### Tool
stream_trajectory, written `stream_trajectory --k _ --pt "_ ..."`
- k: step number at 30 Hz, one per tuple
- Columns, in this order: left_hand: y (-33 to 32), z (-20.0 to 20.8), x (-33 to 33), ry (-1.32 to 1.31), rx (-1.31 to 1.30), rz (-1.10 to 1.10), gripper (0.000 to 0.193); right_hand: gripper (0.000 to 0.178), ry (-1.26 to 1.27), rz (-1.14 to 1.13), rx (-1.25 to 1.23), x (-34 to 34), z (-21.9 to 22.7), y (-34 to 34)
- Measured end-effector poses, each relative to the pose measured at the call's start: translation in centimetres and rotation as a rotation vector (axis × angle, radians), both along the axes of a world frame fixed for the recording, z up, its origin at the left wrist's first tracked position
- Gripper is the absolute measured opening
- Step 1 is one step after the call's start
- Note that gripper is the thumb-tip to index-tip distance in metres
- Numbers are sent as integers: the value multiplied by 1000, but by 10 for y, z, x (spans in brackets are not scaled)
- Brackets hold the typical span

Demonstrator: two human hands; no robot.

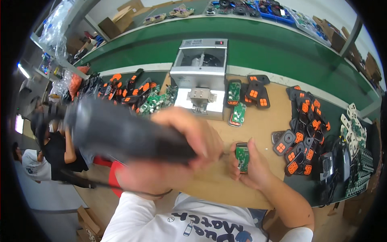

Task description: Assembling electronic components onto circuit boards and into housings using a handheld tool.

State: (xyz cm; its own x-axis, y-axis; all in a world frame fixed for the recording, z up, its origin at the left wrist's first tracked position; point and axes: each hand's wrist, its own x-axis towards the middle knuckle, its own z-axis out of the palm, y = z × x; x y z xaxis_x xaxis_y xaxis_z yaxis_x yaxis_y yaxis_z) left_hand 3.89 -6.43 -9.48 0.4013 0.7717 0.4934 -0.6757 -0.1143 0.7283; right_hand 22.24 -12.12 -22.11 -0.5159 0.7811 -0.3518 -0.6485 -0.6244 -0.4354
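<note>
My left hand [201,135] is wrapped round a thick black power screwdriver [129,135], both smeared by motion and close to the camera. Its narrow end points right, toward the piece in my other hand; whether the bit touches it I cannot tell. My right hand [258,171] grips a small dark housing with a green circuit board [242,158] facing up, thumb along its right side and fingers round its left. Beyond my hands stands a silver screw feeder [200,80]. Two more board-fitted housings lie beside it, one of them a green board [238,113] in a case.
Black covers with orange buttons [300,137] are heaped on the right, beside white frames [352,129] and stacked green boards [360,173]. More parts and boards [155,100] pile up at left. A shelf [258,22] runs across the back. Other people [52,153] are at far left.
</note>
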Motion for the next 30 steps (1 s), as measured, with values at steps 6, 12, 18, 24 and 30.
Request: stream_trajectory --k 6,12,18,24,30 --pt "-13 -17 22 12 -26 33 80 63 -76 5 -11 5 -3 1" --pt "-13 -25 31 19 -32 85 78 65 -167 34 12 1 2 0" --pt "-8 -29 28 75 52 -39 56 67 -222 23 -36 5 7 -1" --pt "-12 -31 32 189 13 -2 62 64 -126 -20 -105 5 3 0" --pt "7 -46 27 104 138 -139 57 64 -43 -27 -159 6 1 -1"
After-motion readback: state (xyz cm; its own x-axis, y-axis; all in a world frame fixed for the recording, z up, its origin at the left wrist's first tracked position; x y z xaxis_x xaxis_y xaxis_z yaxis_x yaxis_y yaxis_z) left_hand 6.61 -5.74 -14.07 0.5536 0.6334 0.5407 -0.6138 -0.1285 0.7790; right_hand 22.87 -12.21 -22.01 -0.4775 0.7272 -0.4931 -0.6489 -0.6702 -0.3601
